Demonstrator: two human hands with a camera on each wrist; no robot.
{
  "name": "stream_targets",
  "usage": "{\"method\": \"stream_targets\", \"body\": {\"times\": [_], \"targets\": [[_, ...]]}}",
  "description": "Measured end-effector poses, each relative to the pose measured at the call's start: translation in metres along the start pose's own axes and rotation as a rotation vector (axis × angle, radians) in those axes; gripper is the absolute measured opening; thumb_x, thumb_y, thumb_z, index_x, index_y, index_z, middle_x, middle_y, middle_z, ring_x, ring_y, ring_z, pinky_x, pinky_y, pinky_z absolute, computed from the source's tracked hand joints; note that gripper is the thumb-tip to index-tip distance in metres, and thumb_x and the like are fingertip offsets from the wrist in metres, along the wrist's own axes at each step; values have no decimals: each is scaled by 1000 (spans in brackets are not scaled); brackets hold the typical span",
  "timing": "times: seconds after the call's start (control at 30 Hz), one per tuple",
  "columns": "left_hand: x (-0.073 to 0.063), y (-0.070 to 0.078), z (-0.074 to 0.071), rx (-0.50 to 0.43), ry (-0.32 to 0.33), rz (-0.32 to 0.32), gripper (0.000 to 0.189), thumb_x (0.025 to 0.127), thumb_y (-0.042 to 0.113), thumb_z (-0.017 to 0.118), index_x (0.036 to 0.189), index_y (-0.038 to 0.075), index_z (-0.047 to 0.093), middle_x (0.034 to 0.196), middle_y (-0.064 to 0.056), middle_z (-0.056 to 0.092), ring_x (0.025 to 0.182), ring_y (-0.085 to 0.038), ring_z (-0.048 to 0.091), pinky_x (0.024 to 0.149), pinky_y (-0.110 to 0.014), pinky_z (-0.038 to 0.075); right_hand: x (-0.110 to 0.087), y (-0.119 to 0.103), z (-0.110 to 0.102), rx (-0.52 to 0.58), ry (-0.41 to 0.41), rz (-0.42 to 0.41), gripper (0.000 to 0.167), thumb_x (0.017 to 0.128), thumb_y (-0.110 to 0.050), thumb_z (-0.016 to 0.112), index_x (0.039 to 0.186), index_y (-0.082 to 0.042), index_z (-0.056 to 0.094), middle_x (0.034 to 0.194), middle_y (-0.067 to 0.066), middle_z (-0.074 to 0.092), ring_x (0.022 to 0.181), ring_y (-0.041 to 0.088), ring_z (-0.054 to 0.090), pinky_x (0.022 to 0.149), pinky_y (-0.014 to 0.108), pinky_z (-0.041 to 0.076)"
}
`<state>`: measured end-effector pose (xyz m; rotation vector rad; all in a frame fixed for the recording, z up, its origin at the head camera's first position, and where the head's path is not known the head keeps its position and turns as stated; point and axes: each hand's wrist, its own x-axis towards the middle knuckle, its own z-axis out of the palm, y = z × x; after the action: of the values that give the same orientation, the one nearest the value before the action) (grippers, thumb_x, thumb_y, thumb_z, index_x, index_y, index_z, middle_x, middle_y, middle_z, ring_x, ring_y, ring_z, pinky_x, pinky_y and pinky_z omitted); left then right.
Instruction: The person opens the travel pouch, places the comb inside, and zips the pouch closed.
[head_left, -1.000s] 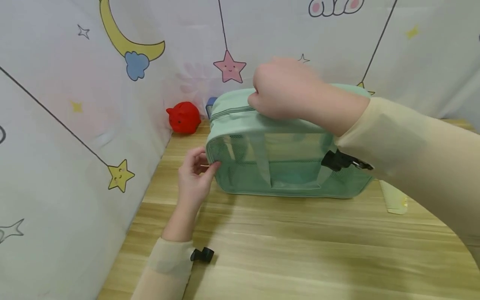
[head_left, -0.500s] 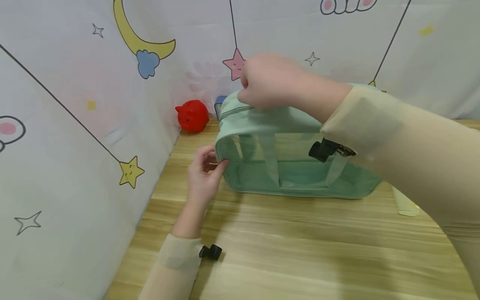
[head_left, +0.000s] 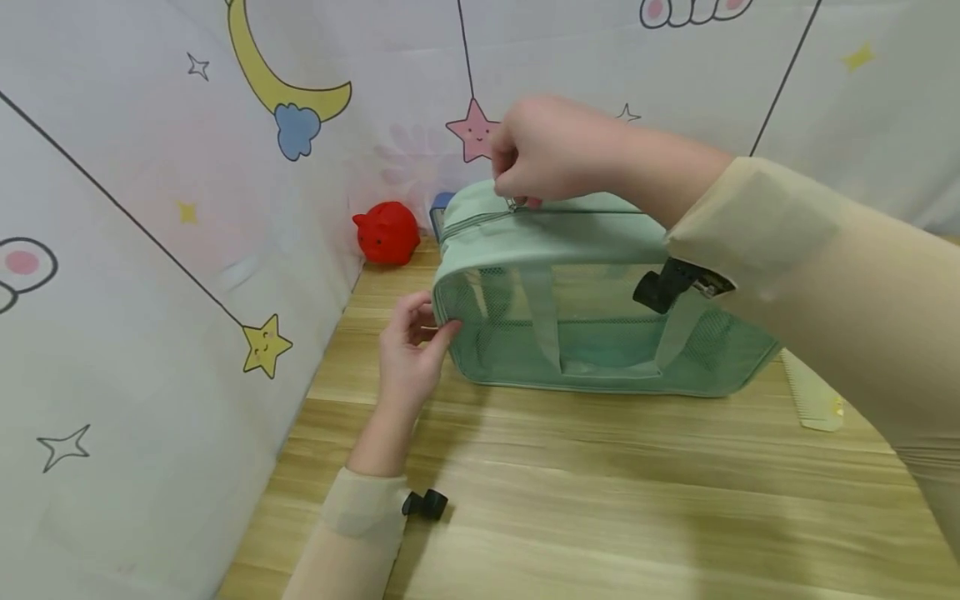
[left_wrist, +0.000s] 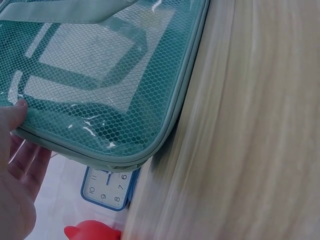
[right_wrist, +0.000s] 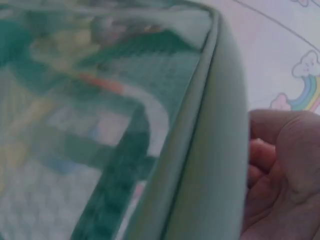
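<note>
A mint-green zip bag (head_left: 600, 242) with see-through mesh sides stands upright on the wooden table. My left hand (head_left: 408, 354) holds its left end, thumb on the front mesh and the other fingers behind the edge, as the left wrist view also shows. Above the bag's top, my right hand (head_left: 551, 150) pinches at a metal zipper pull (head_left: 512, 203), left of the middle of the zipper. In the right wrist view, the right hand (right_wrist: 282, 175) is partly hidden by the bag's top edge, and blurred things show through the clear side.
Behind the bag's left end stand a red pig-shaped figure (head_left: 386, 233) and a blue-framed clock (left_wrist: 107, 187). A pale yellow comb (head_left: 812, 392) lies on the table to the right, partly covered by my right sleeve. A printed cloth (head_left: 150, 275) hangs at the left and back.
My right hand has moved left along the bag's top, then lifted slightly, and the zipper pull now shows under its fingers. The left hand has kept its hold on the bag's end.
</note>
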<state>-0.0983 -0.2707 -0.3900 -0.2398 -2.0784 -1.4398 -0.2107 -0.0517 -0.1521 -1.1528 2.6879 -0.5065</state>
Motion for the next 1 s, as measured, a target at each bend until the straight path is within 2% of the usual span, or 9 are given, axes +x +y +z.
{"method": "stream_targets", "body": {"times": [0.3,0.43,0.63,0.83,1.0], "targets": [[-1,-1,0,-1,12,36,39,86,-5,79,119,5,61,98,-16,72,84,-20,69,74,-24,58,3,-16,6,-37,-18,29,13,89,-4,54,85,-8,66,65,1,68,73,21,62,70,34,45],[-1,0,0,0,9,37,39,87,-4,79,120,5,60,99,-15,73,85,-22,70,74,-24,59,2,-12,6,23,-84,23,13,89,-4,55,90,-7,68,74,4,71,72,21,67,70,33,49],[-1,-2,-3,7,12,32,39,87,-4,79,120,5,60,100,-15,73,85,-24,71,73,-24,59,0,3,4,59,-184,-12,13,95,-6,63,101,-7,74,91,5,76,84,19,68,80,33,51],[-2,-5,-5,16,15,31,38,87,-4,78,120,5,60,100,-15,73,85,-22,71,73,-23,59,3,11,8,62,-203,-62,16,95,-3,65,105,-8,76,95,4,77,88,17,68,85,33,51],[-2,-5,-5,12,24,39,38,87,-5,79,119,5,61,99,-15,74,84,-23,71,73,-24,59,4,13,11,39,-181,-115,9,98,-8,66,100,-8,75,91,4,76,84,16,69,83,33,51]]}}
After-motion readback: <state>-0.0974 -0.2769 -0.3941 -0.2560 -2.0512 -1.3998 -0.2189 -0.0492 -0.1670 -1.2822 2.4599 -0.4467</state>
